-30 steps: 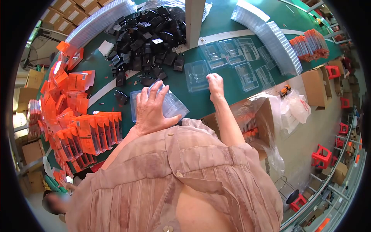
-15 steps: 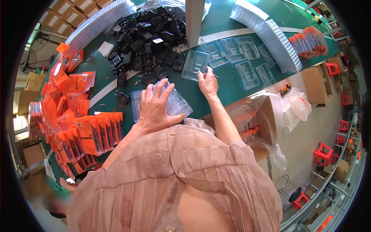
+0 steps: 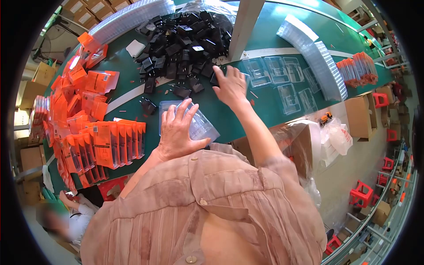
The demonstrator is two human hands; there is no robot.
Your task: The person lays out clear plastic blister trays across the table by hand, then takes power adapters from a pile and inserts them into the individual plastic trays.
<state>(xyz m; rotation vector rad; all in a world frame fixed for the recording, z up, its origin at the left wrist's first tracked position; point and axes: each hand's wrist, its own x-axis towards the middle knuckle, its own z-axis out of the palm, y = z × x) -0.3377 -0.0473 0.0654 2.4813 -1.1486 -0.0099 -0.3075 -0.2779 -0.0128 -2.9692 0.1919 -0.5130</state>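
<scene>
My left hand (image 3: pixel 176 132) lies with fingers spread on the clear plastic blister trays (image 3: pixel 203 128) close to my body. My right hand (image 3: pixel 231 87) reaches forward, fingers apart, at the right edge of the heap of black plug adapters (image 3: pixel 187 44). A clear tray edge shows beside its fingers, and the hand covers most of what lies beneath. Whether its fingertips touch an adapter, I cannot tell. A single adapter (image 3: pixel 148 105) lies left of the trays. More clear blister trays (image 3: pixel 279 70) are spread flat on the green table (image 3: pixel 234 121) to the right.
Orange-and-clear packages (image 3: pixel 106 141) crowd the left side. Long rows of nested clear trays (image 3: pixel 329 70) curve along the right and back left. A metal post (image 3: pixel 245 31) rises behind my right hand. An open carton (image 3: pixel 304 145) stands at the front edge; another person (image 3: pixel 73 221) is at lower left.
My right hand has moved forward from the near clear tray to the adapter heap's edge, its fingers spreading. My left hand stays on the trays. The camera view has shifted slightly.
</scene>
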